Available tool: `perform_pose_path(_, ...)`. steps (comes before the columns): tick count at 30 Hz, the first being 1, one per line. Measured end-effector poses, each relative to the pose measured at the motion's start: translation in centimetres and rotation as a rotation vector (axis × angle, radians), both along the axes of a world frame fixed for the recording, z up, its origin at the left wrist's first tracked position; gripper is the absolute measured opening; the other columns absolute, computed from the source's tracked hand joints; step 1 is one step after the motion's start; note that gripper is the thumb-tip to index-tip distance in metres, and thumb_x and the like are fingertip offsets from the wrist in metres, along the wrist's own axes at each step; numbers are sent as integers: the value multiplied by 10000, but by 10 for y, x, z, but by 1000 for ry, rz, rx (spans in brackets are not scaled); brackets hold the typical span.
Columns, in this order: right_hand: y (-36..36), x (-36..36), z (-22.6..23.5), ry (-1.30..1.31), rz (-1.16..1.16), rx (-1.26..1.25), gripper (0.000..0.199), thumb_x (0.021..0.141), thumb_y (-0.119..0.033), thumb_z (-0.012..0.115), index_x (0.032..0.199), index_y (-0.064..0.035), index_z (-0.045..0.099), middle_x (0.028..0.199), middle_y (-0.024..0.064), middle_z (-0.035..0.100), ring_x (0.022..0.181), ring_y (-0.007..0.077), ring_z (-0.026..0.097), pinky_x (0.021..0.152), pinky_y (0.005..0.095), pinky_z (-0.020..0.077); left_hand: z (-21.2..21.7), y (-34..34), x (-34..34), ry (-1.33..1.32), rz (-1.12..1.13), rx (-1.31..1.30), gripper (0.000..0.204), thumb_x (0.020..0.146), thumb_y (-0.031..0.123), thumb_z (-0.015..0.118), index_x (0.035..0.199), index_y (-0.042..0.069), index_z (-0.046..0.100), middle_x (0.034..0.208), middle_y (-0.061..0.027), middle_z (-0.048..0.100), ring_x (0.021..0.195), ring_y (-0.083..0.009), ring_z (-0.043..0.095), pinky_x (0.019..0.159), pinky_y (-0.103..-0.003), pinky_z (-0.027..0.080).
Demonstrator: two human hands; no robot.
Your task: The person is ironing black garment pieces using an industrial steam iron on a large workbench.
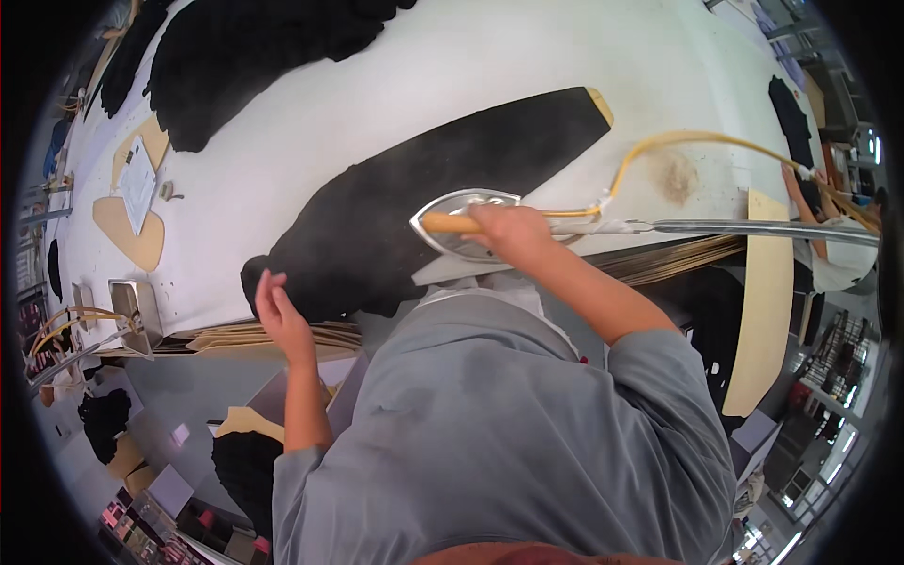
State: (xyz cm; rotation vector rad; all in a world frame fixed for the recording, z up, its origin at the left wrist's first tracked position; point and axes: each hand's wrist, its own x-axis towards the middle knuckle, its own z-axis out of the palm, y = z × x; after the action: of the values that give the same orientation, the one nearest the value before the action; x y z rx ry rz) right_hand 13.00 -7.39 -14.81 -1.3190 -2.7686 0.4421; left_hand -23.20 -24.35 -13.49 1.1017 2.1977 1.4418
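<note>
My right hand point(514, 232) is wrapped round the wooden handle of a steam iron point(461, 247) with a metal body. The iron rests on a black knitted garment piece point(377, 202), near its front edge. The garment lies spread over a flat board, whose tan tip point(600, 108) shows at the far right end. My left hand point(285, 322) is at the garment's near left end, with fingers stretched out and nothing visible in them. Whether its fingertips touch the cloth I cannot tell.
A yellow hose point(697, 137) and a metal pipe point(753, 229) run from the iron rightward. More black garments point(254, 56) lie at the back left of the white table point(527, 47). Tan boards point(765, 311) stand at right; a metal box point(137, 318) sits at the left edge. Another person point(843, 254) works far right.
</note>
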Motion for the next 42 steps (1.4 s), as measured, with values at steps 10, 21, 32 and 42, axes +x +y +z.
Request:
perform_pose_path(10,155,222,-12,114,-943,-36,316,918,-402,696,974,-95,646,851,82,692,814,289,677,686,415,508,-94,-52,37,782,-529,-500,1065,697,326,871,1542,-22,325,1611,-273,311,1498,-469,283,1236,-544,233)
perform_pose_path(21,146,231,-31,-1,-745,739,552,772,-247,793,1252,-61,594,1287,182,568,1156,379,528,992,485,416,-32,-25,-9,945,-591,-520,732,809,9,710,1482,20,423,1604,-217,380,1479,-393,377,1215,-480,312)
perform_pose_path(32,157,-105,8,135,439,172,204,906,-322,692,930,-127,639,903,64,719,889,290,663,943,432,500,32,69,-105,789,-536,-460,327,972,66,586,1294,22,626,1295,-139,691,1113,-320,684,967,-381,517)
perform_pose_path(42,167,-117,52,14,505,75,227,970,-361,616,953,-141,672,858,63,729,789,308,668,705,418,538,-19,47,-131,784,-533,-125,343,965,70,582,1300,17,631,1236,-131,717,1091,-321,686,956,-382,515)
